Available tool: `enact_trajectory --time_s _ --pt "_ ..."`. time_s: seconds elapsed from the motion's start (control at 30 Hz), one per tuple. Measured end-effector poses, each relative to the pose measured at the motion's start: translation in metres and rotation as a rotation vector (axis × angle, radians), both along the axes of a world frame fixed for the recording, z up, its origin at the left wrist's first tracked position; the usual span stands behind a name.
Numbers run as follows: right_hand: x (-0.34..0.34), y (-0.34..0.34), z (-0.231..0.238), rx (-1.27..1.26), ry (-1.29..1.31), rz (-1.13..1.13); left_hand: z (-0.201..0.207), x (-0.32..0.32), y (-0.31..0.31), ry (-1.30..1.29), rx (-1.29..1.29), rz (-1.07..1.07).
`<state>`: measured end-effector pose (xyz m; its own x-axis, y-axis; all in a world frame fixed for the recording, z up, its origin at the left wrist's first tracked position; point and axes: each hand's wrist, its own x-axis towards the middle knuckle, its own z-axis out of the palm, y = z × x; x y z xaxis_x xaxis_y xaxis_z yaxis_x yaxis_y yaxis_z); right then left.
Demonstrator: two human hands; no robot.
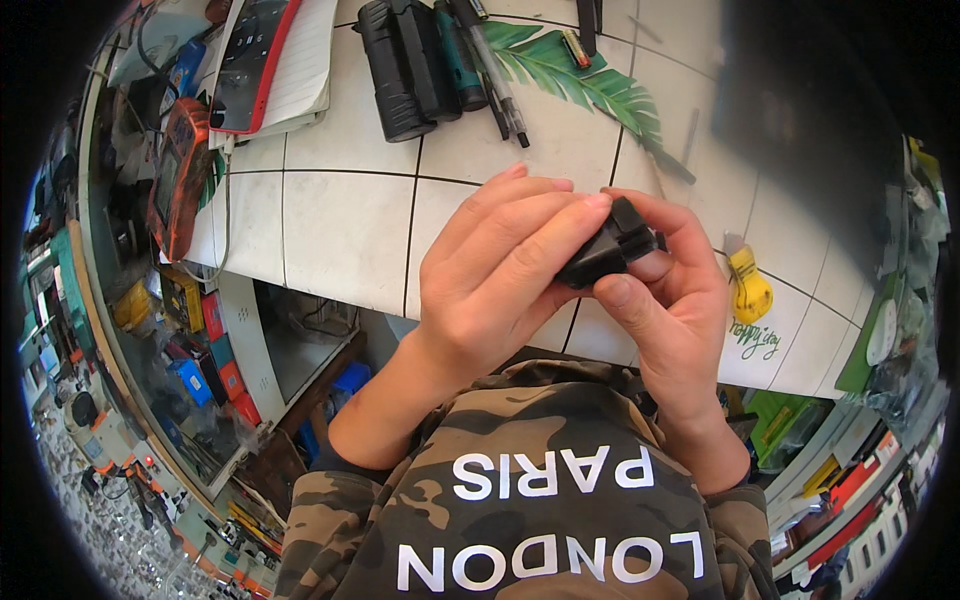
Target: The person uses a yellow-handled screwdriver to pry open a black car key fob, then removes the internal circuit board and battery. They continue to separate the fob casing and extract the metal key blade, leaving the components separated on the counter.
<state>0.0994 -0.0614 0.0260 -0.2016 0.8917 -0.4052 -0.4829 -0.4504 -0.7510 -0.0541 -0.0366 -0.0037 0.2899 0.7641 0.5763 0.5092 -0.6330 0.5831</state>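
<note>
Both my hands are raised over the white tiled tabletop (330, 240), in front of my camouflage top. Between them is a small black plastic part (603, 252), blocky and with a notch at its right end. My left hand (510, 250) is closed on it from the left, with the fingertips along its upper edge. From the right, my right hand (680, 310) grips the notched end between thumb and fingers. My fingers hide much of the part, so its exact kind does not show.
Beyond my hands lie a ribbed black casing (395, 75), a pen (505, 90) and a small battery (576, 48). A yellow gadget (748, 285) sits at the right. Far left are a red-edged phone (250, 70), a notepad (300, 75) and an orange-framed device (182, 180).
</note>
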Motion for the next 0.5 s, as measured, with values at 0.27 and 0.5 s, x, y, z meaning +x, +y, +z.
enact_trajectory --time_s 0.27,0.5 --pt "0.018 0.007 0.003 0.515 -0.543 0.018 0.008 0.000 -0.005 -0.357 -0.394 -0.199" --pt "0.025 0.006 -0.002 0.562 -0.407 0.033 0.011 0.000 -0.007 -0.384 -0.469 -0.232"
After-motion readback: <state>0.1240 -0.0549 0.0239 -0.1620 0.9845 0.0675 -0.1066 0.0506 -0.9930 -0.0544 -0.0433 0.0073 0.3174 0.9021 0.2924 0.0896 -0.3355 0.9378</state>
